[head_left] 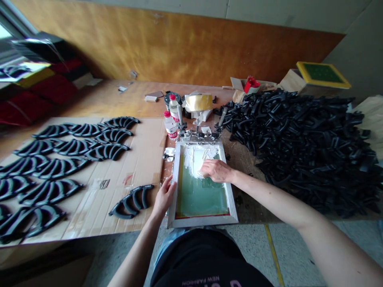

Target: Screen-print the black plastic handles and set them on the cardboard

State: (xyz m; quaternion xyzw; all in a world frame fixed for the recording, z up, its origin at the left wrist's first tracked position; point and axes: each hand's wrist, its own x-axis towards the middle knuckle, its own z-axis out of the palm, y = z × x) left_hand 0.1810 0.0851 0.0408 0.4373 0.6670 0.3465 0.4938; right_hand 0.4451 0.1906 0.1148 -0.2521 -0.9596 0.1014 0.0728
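Rows of black curved parts cover the left. At lower centre the left hand grips the screen frame by its left rail. The right hand lies curled on its mesh beside the white ink; whether it holds anything cannot be told. A black heap fills the right.

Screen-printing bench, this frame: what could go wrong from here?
1. The right hand rests against the white ink on the screen frame; ink may smear onto skin or the rim.
2. Two bottles stand just behind the frame's hinge clamps; lifting the frame might topple them.
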